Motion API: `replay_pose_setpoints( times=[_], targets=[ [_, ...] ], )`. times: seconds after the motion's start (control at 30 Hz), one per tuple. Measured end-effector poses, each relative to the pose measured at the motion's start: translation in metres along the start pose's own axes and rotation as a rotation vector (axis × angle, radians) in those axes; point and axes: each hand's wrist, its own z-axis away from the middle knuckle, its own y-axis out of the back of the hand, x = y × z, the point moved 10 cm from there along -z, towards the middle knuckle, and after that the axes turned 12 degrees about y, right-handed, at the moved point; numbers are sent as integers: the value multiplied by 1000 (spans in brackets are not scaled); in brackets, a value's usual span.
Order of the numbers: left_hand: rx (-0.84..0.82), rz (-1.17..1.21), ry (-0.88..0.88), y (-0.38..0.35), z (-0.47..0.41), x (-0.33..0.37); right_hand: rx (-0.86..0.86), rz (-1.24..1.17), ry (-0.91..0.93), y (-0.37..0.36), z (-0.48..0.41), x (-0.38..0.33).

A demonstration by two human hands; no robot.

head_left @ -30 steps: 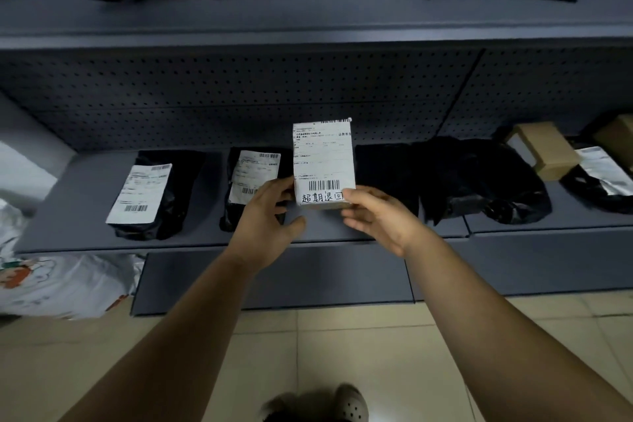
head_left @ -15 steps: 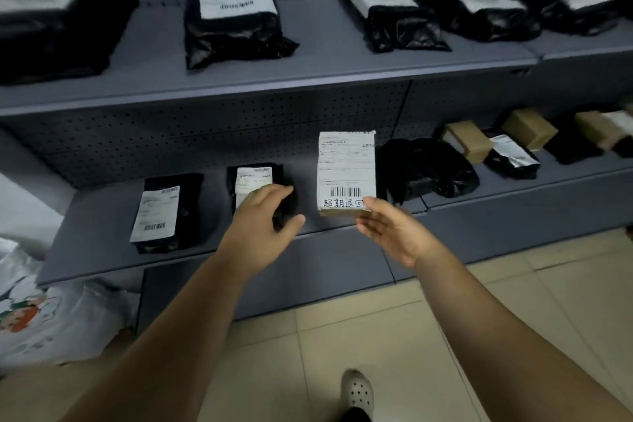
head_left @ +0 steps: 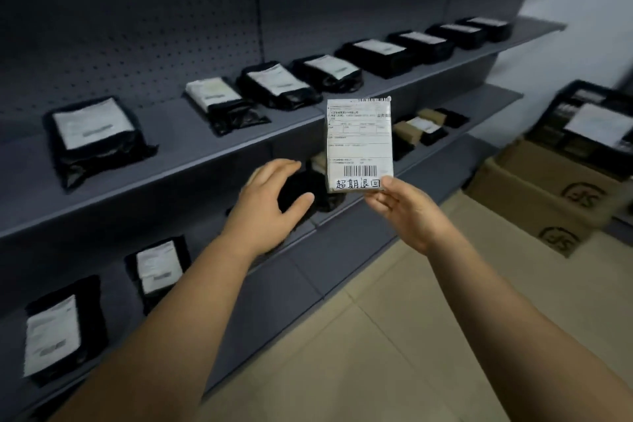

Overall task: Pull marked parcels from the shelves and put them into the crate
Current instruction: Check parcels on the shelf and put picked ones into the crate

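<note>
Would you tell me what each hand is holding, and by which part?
The right hand pinches the parcel by its bottom right corner and holds it upright. The left hand holds nothing.

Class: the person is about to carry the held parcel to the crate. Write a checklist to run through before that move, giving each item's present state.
1. Mark present: ok, handwriting sits below the barcode on the parcel.
2. Grip: not ok, the right hand pinches only its lower corner, likely a weak hold for carrying.
3. Spare hand: ok, the left hand is open, holding nothing.
4. Target located: ok, the crate sits on cardboard boxes to the right.
5. Room inside: cannot tell, the view is blurred and labelled packages already lie in it.
6. Path: ok, the floor towards it shows bare tiles.
</note>
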Motion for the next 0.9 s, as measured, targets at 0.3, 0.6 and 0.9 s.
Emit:
replay_pose_setpoints(
  times=[0.3, 0.6, 0.9],
  targets=[
    [-102, 96, -289, -101, -75, 184, 265, 41, 238, 182, 22, -124],
    [-241, 185, -437, -232, -112, 309, 494, 74, 318, 337, 56, -179],
    [-310, 238, -458, -334, -190, 331, 647, 87, 249, 426, 3, -160]
  ],
)
